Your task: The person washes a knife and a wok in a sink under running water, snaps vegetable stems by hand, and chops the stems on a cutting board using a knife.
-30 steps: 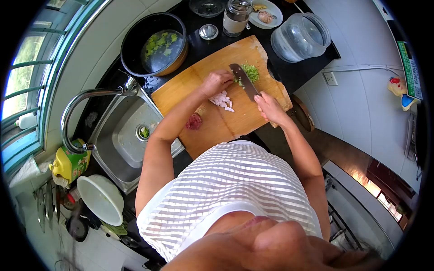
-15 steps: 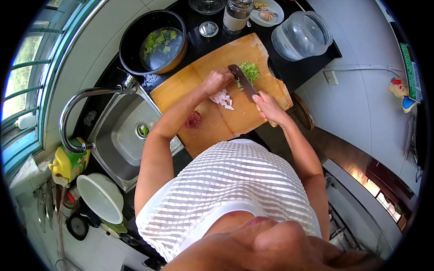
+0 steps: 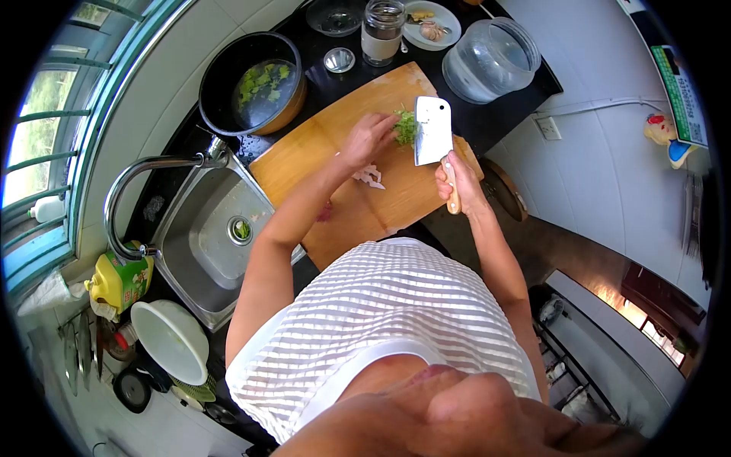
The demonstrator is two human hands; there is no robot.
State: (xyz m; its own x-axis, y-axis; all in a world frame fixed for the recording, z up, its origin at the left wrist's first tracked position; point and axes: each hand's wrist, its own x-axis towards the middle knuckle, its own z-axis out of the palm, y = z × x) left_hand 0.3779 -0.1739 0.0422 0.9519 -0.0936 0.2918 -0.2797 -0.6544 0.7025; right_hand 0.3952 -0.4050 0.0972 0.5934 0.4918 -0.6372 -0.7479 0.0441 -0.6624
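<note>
My right hand (image 3: 464, 181) is wrapped round the wooden handle of a cleaver (image 3: 434, 129). The blade is turned with its broad, shiny face up, over the right part of the wooden cutting board (image 3: 350, 202). Against the blade's left edge lies a pile of chopped greens (image 3: 405, 126). At the pile's left side, the stretched fingers of my left hand (image 3: 368, 142) touch the greens. White chopped pieces (image 3: 370, 177) lie just below that hand. A small heap of red meat (image 3: 326, 212) is partly hidden by my left forearm.
Behind the board stand a black pot (image 3: 212, 87) with leaves in water, a small metal bowl (image 3: 339, 60), a glass jar (image 3: 382, 34), a plate (image 3: 449, 38) with garlic, and a large glass jar (image 3: 491, 65). The sink (image 3: 202, 221) and its faucet (image 3: 126, 179) are at the left.
The cleaver has turned from edge-down to flat, its face now showing beside the greens. My left hand has moved slightly right, its fingers stretching to the pile. The view has shifted slightly.
</note>
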